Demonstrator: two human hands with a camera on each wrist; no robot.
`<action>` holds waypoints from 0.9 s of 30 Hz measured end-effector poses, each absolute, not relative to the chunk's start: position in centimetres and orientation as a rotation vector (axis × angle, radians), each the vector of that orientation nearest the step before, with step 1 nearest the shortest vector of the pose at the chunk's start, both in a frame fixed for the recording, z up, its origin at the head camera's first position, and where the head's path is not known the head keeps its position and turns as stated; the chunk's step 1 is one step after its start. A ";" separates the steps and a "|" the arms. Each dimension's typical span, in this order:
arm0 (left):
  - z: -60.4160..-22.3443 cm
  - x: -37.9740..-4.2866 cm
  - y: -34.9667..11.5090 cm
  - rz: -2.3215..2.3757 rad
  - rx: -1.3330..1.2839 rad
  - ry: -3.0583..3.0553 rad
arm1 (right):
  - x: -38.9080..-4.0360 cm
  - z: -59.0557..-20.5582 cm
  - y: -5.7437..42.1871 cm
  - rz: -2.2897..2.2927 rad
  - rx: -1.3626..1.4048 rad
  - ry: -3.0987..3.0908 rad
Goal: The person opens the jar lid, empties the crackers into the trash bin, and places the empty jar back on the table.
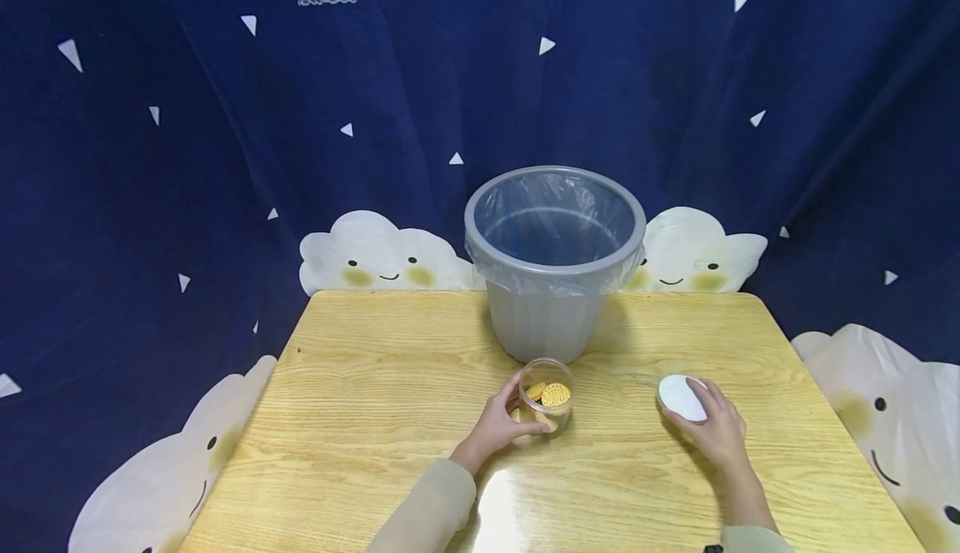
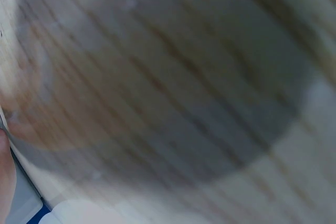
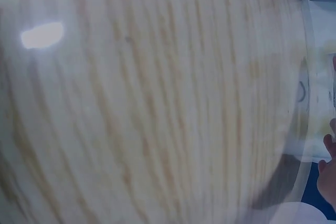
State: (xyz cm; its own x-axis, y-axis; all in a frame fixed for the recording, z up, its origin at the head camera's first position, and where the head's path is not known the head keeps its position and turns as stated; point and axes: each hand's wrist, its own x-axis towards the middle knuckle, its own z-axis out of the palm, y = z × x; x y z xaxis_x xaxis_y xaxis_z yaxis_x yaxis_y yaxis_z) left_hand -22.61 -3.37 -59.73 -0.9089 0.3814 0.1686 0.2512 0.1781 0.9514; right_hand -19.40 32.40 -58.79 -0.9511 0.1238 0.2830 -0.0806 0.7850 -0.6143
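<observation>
My left hand (image 1: 501,421) is wrapped round a clear plastic jar (image 1: 558,425), its thumb along the near side. Round yellow biscuits (image 1: 556,395) show through the jar's open top. To the right, my right hand (image 1: 717,428) grips a white round lid (image 1: 681,398) by its edge, low over the table; whether the lid touches the wood I cannot tell. Only a sliver of the left hand (image 2: 6,182) shows in the left wrist view. In the right wrist view, fingers of the right hand (image 3: 328,179) appear at the right edge.
A grey bin (image 1: 546,320) lined with a clear plastic bag stands at the table's back, just behind the jar. The wooden table (image 1: 360,386) lies beneath everything. A dark blue curtain (image 1: 405,87) with white triangles and smiling clouds hangs around it.
</observation>
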 end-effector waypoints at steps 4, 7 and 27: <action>-59.6 -22.6 -3.3 1.850 0.625 2.317 | -19.3 -59.0 32.4 0.932 -0.042 -2.686; -58.9 -22.3 -3.3 1.867 0.650 2.305 | -19.2 -59.1 32.4 0.923 -0.051 -2.696; -59.6 -22.7 -3.4 1.839 0.616 2.327 | -18.7 -59.5 32.6 0.900 -0.125 -2.763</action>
State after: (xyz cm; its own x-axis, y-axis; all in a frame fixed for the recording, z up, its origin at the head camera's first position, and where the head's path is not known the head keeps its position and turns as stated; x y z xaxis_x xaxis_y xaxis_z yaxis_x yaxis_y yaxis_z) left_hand -22.68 -3.36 -59.64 -0.9114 0.3792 0.1602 0.2435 0.1828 0.9525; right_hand -18.74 32.56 -59.53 -0.9694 0.1518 0.1930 0.0091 0.8076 -0.5896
